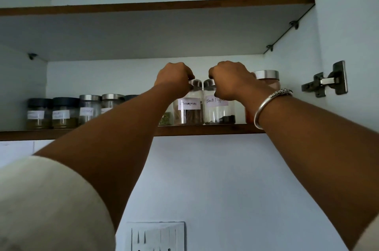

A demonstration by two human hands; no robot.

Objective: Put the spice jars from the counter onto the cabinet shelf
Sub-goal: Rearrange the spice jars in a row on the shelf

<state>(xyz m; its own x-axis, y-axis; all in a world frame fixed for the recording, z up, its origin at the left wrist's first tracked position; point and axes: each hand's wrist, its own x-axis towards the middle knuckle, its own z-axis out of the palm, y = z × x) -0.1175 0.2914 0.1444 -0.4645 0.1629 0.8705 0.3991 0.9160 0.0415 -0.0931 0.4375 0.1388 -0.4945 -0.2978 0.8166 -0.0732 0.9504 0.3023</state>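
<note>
Head: "Cinnamon" jar [188, 112], "Black Peppe…" jar [219, 113]

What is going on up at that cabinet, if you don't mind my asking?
A person is reaching up into an open cabinet with both hands. The left hand grips the top of the cinnamon jar, and the right hand grips the top of the pepper jar. Both jars stand upright, side by side, at the front of the shelf. Other labelled jars line the shelf to the left, and a big jar stands behind the right wrist.
</note>
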